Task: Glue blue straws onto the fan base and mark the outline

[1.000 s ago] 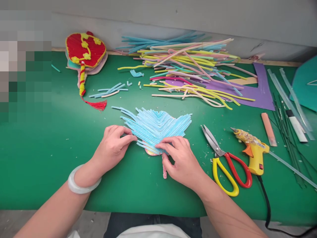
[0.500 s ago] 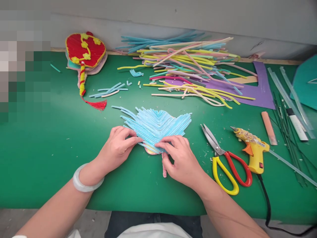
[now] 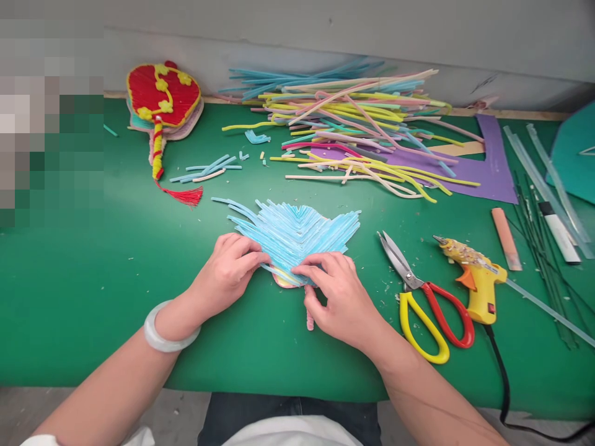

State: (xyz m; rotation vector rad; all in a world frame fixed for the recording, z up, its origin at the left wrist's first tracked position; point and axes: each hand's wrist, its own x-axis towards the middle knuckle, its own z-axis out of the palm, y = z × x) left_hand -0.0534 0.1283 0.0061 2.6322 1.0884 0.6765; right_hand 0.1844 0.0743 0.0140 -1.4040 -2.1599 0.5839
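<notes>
A green-covered table (image 3: 93, 322) stands against a grey wall (image 3: 297, 37); a narrow tan strip (image 3: 530, 115) runs between them; grey, speckled floor (image 3: 183, 410) shows below.

Shows one left hand (image 3: 235, 269), one right hand (image 3: 343, 297), one bangle (image 3: 165, 344), one blue fan (image 3: 302, 229), one red fan (image 3: 143, 87), one tassel (image 3: 186, 196) and at least four flowers (image 3: 161, 85). Adds one pair of scissors (image 3: 410, 282), one glue gun (image 3: 482, 290), one white tube (image 3: 561, 236), one purple sheet (image 3: 498, 167) and one teal sheet (image 3: 576, 164). Includes dozens of strips (image 3: 351, 111) and several wires (image 3: 542, 257), too tangled to total.
</notes>
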